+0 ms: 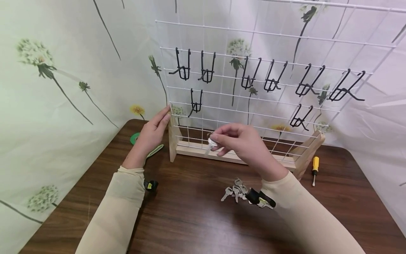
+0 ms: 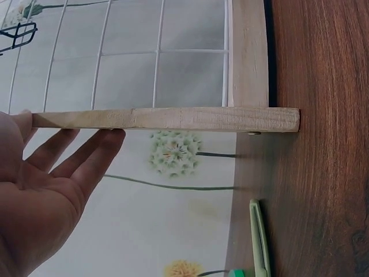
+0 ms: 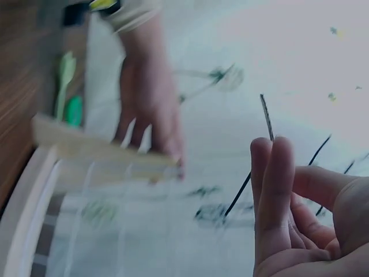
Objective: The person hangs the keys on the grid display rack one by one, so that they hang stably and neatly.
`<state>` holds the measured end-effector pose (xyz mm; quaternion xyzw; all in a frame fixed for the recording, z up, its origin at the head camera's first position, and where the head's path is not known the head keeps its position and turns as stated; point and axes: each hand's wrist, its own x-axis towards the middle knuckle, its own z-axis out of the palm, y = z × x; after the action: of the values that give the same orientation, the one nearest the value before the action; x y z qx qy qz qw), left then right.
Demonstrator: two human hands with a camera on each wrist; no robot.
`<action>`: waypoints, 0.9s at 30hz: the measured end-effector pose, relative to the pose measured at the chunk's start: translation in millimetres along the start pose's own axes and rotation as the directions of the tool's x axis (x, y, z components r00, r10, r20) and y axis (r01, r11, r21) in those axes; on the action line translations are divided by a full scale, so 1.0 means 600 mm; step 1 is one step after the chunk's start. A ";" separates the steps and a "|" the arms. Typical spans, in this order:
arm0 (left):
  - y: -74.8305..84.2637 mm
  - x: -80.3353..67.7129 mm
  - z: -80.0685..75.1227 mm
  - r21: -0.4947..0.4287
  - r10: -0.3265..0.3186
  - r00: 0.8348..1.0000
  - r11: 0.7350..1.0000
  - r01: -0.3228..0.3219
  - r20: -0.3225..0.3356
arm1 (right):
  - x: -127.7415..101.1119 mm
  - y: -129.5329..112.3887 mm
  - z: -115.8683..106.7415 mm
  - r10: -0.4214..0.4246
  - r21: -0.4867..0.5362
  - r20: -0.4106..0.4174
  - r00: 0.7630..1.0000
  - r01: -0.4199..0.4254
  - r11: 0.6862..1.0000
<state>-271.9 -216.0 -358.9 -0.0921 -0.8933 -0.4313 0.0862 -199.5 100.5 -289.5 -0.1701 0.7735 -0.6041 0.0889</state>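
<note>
A white wire grid rack [image 1: 253, 106] stands on a wooden base [image 1: 203, 152] and carries several black hooks [image 1: 184, 70]. My left hand [image 1: 158, 123] lies with straight fingers against the rack's left wooden upright [image 1: 172, 135]. The left wrist view shows those fingers [image 2: 86, 150] flat along the upright [image 2: 173, 118]. In front of the rack's lower wires my right hand [image 1: 219, 141] pinches a small silver key [image 1: 211, 143]. The right wrist view is blurred: curled fingers [image 3: 277, 184] show there, and the key is hidden.
A bunch of keys [image 1: 236, 192] lies on the brown table [image 1: 196, 218] near my right wrist. A yellow screwdriver [image 1: 315, 166] rests by the rack's right foot. A green roll [image 1: 134, 138] and a green tool [image 1: 154, 151] sit beside my left hand. Floral cloth hangs behind.
</note>
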 end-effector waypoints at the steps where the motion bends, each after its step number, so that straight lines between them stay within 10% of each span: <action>1: 0.000 0.000 0.000 0.000 0.002 1.000 1.000 -0.002 0.001 | 0.003 -0.011 0.007 -0.012 0.012 0.008 1.000 0.012 1.000; 10: -0.003 0.006 0.000 -0.002 0.004 1.000 1.000 -0.004 -0.009 | 0.040 -0.086 0.076 -0.197 0.193 -0.049 0.979 0.203 0.960; 17: -0.006 0.003 0.002 -0.006 -0.014 1.000 1.000 0.014 0.012 | 0.062 -0.112 0.128 -0.322 0.328 -0.199 0.926 0.373 0.868; 27: -0.006 0.003 0.003 -0.008 -0.007 1.000 1.000 0.007 0.000 | 0.083 -0.141 0.170 -0.273 0.565 -0.311 0.910 0.408 0.718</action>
<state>-274.5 -216.7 -362.6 -0.0894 -0.8918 -0.4353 0.0845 -197.6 -28.2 -230.6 -0.2080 0.4924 -0.8434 -0.0539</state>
